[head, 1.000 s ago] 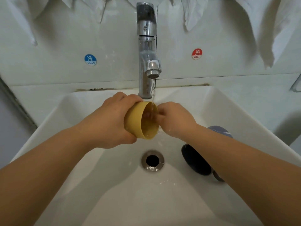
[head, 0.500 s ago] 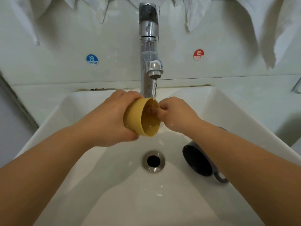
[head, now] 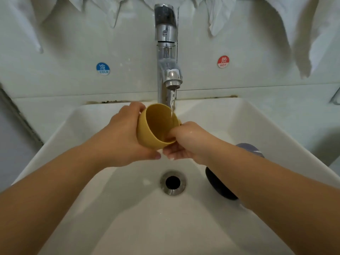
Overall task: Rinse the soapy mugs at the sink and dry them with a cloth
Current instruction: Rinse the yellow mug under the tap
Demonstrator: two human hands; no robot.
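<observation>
My left hand (head: 119,138) grips a yellow mug (head: 154,126) from its left side and holds it tilted under the chrome tap (head: 166,57). Water runs from the spout onto the mug's rim and inside. My right hand (head: 185,142) holds the mug's lower right rim, thumb inside and fingers curled underneath. A dark mug (head: 220,184) lies on its side in the white sink (head: 92,162), right of the drain (head: 173,182), mostly hidden by my right forearm.
White cloths (head: 312,24) hang along the wall above the sink. A blue COLD sticker (head: 103,69) and a red HOT sticker (head: 223,62) flank the tap. A white ledge runs behind the basin.
The yellow mug has tipped its opening more upward under the stream. My right hand has slid from inside the mug to its lower rim.
</observation>
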